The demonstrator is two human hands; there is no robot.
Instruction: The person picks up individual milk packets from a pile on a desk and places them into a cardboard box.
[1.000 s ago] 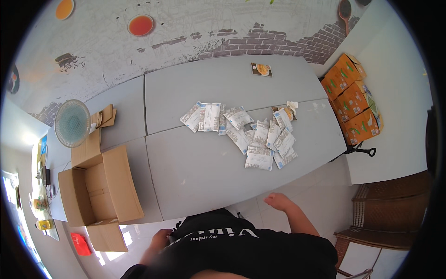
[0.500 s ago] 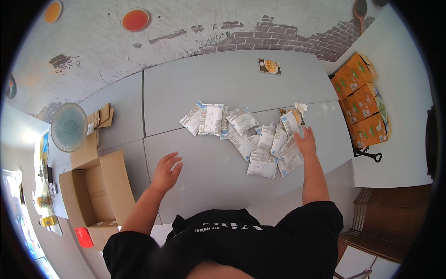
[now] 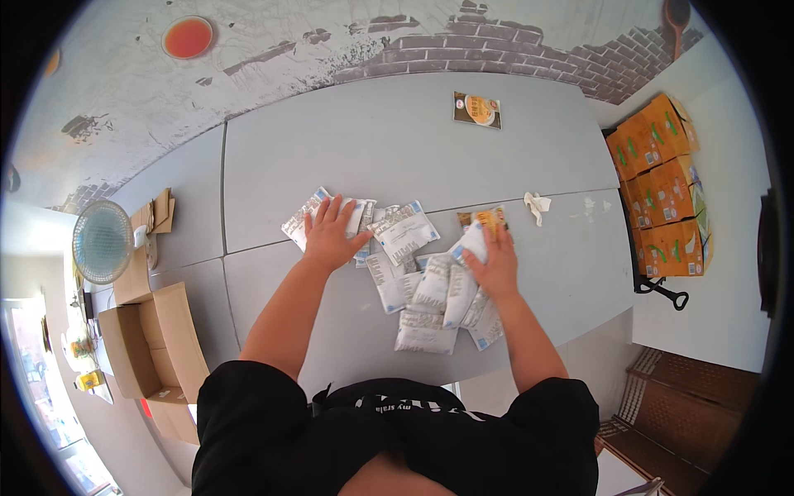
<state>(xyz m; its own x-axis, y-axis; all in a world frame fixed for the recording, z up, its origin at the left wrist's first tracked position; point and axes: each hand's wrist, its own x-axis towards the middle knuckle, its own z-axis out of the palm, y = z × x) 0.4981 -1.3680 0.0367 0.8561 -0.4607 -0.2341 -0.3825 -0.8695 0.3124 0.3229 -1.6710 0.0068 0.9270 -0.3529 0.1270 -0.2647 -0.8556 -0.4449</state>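
Several white sachets with blue corners lie in a loose heap on the grey table. My left hand rests flat, fingers spread, on the sachets at the left end of the heap. My right hand lies palm down on the sachets at the right end, its fingers over one white sachet. An orange-printed packet sits just beyond my right fingertips.
A small card with an orange picture lies at the far side. A crumpled white scrap is right of the heap. Orange cartons are stacked at the right. An open cardboard box and a fan stand left.
Both hands came up from the near edge and now press on the two ends of the sachet heap. The view has moved closer to the table.
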